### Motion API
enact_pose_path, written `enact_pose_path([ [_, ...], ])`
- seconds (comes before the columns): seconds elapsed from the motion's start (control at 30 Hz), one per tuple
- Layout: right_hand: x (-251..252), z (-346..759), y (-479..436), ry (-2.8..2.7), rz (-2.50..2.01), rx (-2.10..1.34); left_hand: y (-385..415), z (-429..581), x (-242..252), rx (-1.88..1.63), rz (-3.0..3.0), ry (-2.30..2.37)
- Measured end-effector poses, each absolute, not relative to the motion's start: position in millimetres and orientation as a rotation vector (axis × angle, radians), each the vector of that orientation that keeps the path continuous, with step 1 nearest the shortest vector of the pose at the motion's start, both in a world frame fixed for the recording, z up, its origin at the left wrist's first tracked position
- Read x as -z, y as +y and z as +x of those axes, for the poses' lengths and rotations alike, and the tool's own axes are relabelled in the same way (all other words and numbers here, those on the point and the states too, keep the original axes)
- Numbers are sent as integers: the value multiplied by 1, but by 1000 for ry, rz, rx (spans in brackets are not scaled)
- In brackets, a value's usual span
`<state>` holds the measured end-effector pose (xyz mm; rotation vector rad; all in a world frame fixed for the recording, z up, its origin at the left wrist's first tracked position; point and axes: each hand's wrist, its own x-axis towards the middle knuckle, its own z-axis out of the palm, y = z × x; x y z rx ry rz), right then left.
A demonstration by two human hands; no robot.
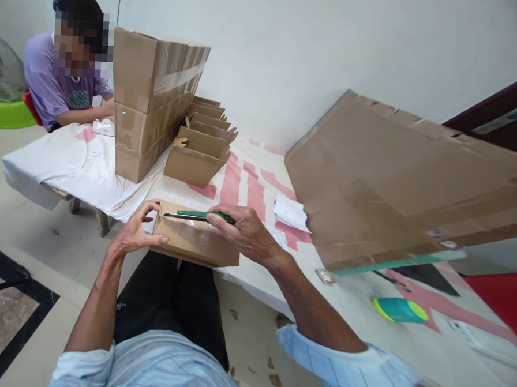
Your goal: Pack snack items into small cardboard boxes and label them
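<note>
A small closed cardboard box (195, 239) lies at the near edge of the cloth-covered table, right in front of me. My left hand (137, 230) grips its left end, thumb on the near side and fingers curled over the far corner. Clenched in my right hand (243, 230) is a green-handled cutting tool (190, 213), seemingly a knife, with a thin dark blade. It lies low along the box top, its tip pointing left towards my left fingers. Whether the tip touches the cardboard I cannot tell. Clear tape shines on the box beneath my right hand.
Taped boxes (136, 89) stand stacked at the back left, beside several open cartons (197, 158). A large cardboard sheet (397, 189) leans at right. A white packet (291, 212) and a teal-and-yellow cup-like object (400, 309) lie on the table (339, 304). Another person (71, 80) sits far left.
</note>
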<state>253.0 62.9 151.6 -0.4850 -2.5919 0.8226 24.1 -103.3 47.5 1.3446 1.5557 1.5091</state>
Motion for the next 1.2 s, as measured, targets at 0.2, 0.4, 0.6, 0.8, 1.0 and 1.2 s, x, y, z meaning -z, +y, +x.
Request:
enact_pose_path([
  [0.2,-152,251,65,-2638,-459,-762,-103,24,-48,-1507,1326,1566],
  [0.4,-161,252,64,-2685,-413,-673,-103,25,-50,-1506,1336,1564],
  [0.6,-165,250,66,-2737,-375,-590,-102,25,-49,-1509,1336,1569],
  [0.8,-167,242,68,-2796,-371,-368,-100,24,-49,-1498,1341,1576],
  [1.0,-167,238,68,-2861,-373,-222,-99,20,-45,-1473,1378,1579],
  [1.2,-165,263,87,-2879,-498,-269,-99,14,-47,-1421,1430,1640],
])
